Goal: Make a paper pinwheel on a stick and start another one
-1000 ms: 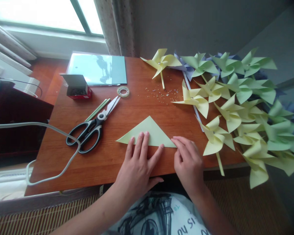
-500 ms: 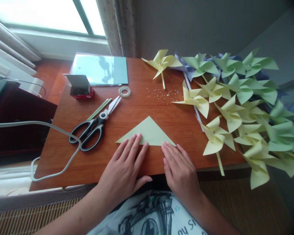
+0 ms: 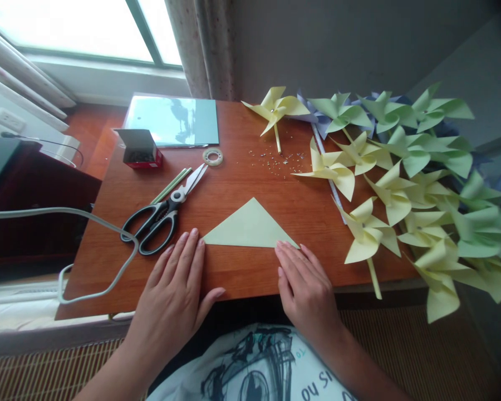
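Observation:
A pale yellow-green sheet of paper (image 3: 250, 225), folded into a triangle, lies flat on the wooden table with its peak pointing away from me. My left hand (image 3: 173, 284) rests flat at the paper's left corner, fingers stretched out and thumb apart. On the right corner, the fingertips of my right hand (image 3: 307, 284) press down; its fingers are extended and lie close together. Just beyond my left hand are black-handled scissors (image 3: 167, 210), blades pointing away, next to thin green paper sticks (image 3: 171, 185).
Several yellow pinwheels (image 3: 365, 231) and green pinwheels (image 3: 417, 153) crowd the right side. Small scattered bits (image 3: 281, 161) lie near the middle back. A tape roll (image 3: 212, 157), an open red box (image 3: 143, 159) and a plastic-covered pack (image 3: 204, 122) stand back left. A white cable (image 3: 108, 289) crosses the left edge.
My left hand has slid left along the folded edge, from the paper's middle-left to its left corner. My right hand stays on the right corner.

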`<state>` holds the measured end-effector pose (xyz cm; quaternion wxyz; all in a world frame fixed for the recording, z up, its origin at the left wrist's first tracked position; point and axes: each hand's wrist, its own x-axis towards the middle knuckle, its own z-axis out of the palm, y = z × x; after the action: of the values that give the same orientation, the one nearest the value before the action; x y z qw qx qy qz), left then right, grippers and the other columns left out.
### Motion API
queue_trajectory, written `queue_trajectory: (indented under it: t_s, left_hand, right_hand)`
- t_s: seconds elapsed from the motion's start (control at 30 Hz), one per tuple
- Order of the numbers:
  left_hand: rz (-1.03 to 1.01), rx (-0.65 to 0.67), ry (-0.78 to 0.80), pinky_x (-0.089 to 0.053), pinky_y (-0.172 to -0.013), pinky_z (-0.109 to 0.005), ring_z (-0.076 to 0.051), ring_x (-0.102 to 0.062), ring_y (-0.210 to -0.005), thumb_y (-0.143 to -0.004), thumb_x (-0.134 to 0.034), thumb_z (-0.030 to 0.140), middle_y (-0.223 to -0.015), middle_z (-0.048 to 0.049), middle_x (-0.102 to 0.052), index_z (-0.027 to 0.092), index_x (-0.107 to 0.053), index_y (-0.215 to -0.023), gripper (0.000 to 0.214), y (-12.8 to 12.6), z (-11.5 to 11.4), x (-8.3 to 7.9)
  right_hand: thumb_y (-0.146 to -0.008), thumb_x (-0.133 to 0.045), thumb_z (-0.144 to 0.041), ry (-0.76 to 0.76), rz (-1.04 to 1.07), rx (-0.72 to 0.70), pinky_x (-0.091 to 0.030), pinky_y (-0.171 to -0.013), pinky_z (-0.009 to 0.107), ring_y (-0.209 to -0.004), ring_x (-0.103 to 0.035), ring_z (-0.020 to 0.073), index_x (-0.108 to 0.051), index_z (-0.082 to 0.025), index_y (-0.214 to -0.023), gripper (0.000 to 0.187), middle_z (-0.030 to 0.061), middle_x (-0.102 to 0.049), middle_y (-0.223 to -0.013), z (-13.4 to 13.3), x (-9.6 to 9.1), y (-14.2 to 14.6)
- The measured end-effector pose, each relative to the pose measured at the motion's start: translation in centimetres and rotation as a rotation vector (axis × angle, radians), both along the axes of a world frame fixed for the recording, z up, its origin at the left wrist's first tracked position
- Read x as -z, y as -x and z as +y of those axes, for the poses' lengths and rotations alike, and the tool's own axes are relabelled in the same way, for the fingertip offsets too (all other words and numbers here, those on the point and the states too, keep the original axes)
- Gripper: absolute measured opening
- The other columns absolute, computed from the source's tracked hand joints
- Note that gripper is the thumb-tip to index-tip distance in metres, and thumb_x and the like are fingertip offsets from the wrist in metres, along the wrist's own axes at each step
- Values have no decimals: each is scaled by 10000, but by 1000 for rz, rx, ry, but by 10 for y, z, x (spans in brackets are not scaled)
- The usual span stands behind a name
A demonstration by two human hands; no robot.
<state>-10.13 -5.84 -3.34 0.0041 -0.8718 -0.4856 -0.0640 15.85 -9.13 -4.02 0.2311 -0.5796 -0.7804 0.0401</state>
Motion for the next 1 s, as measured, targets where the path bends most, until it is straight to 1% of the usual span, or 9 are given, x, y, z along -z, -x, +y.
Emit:
queue_trajectory:
  t_s: [0.23,0.47,0.63,0.73,0.83,0.9,1.0]
  left_hand:
    - [-6,-14,7,-269,-1203,-554,-393,-247,-1534,-993,-358,584,-1653,-260,-248,9,-178,-1596,853,-1,-3,2]
    - [-49,-34,10,-266,-1205,-557,-385,-258,-1532,-1000,-373,544,-1650,-251,-266,33,-177,-1601,812,-4,-3,3]
    - [-82,-76,23,-264,-1204,-581,-387,-270,-1527,-996,-414,497,-1646,-251,-278,52,-174,-1604,790,-8,-4,6]
    - [-98,-103,22,-264,-1207,-587,-390,-264,-1529,-991,-439,464,-1642,-258,-282,43,-178,-1600,786,-10,-5,7]
    - [-119,-130,-4,-260,-1204,-607,-413,-229,-1535,-971,-498,433,-1644,-278,-259,26,-184,-1594,807,-15,-7,4]
    - [-131,-123,-14,-258,-1201,-620,-424,-210,-1538,-953,-547,411,-1648,-280,-244,35,-201,-1591,817,-20,-9,0]
    - [-140,-40,9,-266,-1206,-609,-415,-221,-1537,-931,-595,378,-1652,-262,-253,64,-269,-1577,789,-32,-12,-5]
  right_hand:
    - [-924,-509,-16,-9,12,6,-455,-1144,472,-1324,-596,240,-530,-100,-1424,508,129,-665,-1387,-7,4,-2]
    - [-943,-542,-59,-17,12,62,-465,-1139,474,-1339,-585,243,-523,-119,-1429,490,133,-655,-1399,-20,8,-13]
    - [-949,-542,-70,0,13,79,-438,-1137,523,-1309,-612,258,-533,-135,-1414,470,126,-667,-1384,-21,5,-15]
    - [-947,-546,-75,-2,12,98,-443,-1111,512,-1281,-631,261,-545,-147,-1399,457,119,-683,-1364,-20,1,-14]
    - [-944,-554,-80,-6,27,121,-463,-1054,491,-1241,-654,264,-567,-152,-1367,430,117,-704,-1330,-18,-2,-13]
    - [-943,-562,-88,-8,44,131,-468,-1027,489,-1210,-666,270,-582,-151,-1339,402,120,-716,-1304,-18,-3,-14]
    - [-938,-579,-104,-9,67,139,-480,-1006,495,-1167,-670,281,-603,-148,-1302,367,124,-730,-1261,-18,-5,-14]
